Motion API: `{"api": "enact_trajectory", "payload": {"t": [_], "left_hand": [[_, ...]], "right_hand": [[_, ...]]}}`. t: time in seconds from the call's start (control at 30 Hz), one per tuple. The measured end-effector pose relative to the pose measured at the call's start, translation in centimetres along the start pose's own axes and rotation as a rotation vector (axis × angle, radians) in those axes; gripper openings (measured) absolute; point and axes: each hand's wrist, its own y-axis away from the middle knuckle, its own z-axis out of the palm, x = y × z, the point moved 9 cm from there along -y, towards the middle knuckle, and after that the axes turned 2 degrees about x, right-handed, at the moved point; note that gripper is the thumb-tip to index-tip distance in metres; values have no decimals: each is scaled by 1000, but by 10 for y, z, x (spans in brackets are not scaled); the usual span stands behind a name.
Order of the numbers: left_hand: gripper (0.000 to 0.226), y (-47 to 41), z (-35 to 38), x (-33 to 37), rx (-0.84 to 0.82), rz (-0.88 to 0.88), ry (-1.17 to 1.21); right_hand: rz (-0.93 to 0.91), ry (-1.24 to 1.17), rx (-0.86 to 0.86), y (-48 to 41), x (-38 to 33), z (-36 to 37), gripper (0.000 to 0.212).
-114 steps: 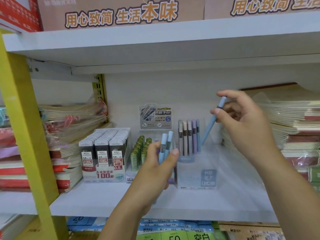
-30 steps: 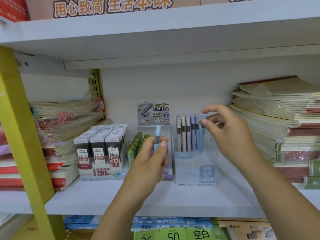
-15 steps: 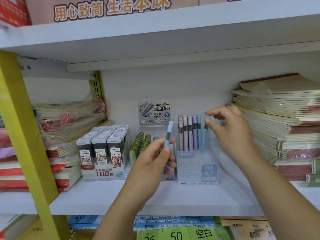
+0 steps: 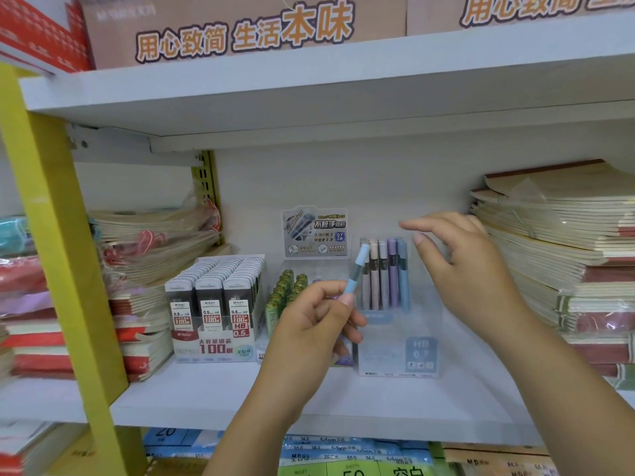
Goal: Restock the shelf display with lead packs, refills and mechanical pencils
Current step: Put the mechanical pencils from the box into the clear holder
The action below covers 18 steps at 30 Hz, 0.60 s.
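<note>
A white shelf board (image 4: 192, 393) in a stationery shop runs across the view, under an upper shelf (image 4: 309, 80) that carries cardboard boxes (image 4: 240, 32) printed with orange Chinese lettering. At the far left a yellow upright (image 4: 58, 235) stands in front of the shelf. Behind and beside it lie plastic-wrapped stacks of notebooks (image 4: 154, 242).

Next comes a display box of lead packs (image 4: 214, 304), marked 0.5 HB and 100, with its dark packs standing in three rows. Just right of it a clear tray holds green refill tubes (image 4: 285, 293) below an upright header card (image 4: 314, 231).

The left hand (image 4: 309, 334) is raised in front of that tray. It pinches a light-blue mechanical pencil (image 4: 357, 273) by its lower part between thumb and fingertips. The pencil's free end slants up and to the right, out above the grip. That end overlaps the left end of a row of pastel pencils (image 4: 385, 273); whether it touches them cannot be told.

The row stands upright in a clear holder (image 4: 405, 348) marked HB 0.7, which sits on the board. The right hand (image 4: 470, 269) hovers just right of the row. Its fingers are loosely extended, thumb and forefinger apart, and it grasps nothing.

At the far right rises a tall stack of cream and red notebooks (image 4: 556, 242). Blue and green price labels (image 4: 343, 468) show below the board.
</note>
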Motion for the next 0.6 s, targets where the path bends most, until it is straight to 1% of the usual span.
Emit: {"api": "enact_trajectory", "payload": {"t": [0.03, 0.1, 0.13, 0.17, 0.23, 0.3, 0.37, 0.43, 0.47, 0.53, 0.6], "left_hand": [[16, 0, 2, 2, 4, 13, 2], [19, 0, 7, 6, 5, 41, 13], [19, 0, 9, 8, 3, 49, 24], [18, 1, 12, 9, -2, 53, 32], [18, 2, 17, 9, -12, 53, 45], [18, 3, 18, 8, 20, 60, 22], [15, 4, 11, 10, 115, 121, -99], [12, 7, 3, 20, 217, 261, -400], [17, 9, 3, 26, 248, 340, -564], [28, 12, 5, 32, 254, 435, -747], [32, 12, 9, 27, 209, 464, -824]], "right_hand": [[-17, -110, -29, 1, -11, -2, 25], [47, -416, -194, 5, -29, 7, 25], [70, -518, -269, 8, -37, 11, 26], [72, -564, -319, 12, -43, 15, 26], [68, -591, -342, 16, -48, 20, 22], [79, -623, -288, 14, -47, 18, 19], [96, -672, -134, 9, -38, 5, 20], [83, -656, 65, 3, -27, -19, 22], [64, -616, 136, 2, -22, -29, 23], [29, -518, 203, 1, -15, -41, 24], [14, -377, 188, 0, -9, -40, 22]]}}
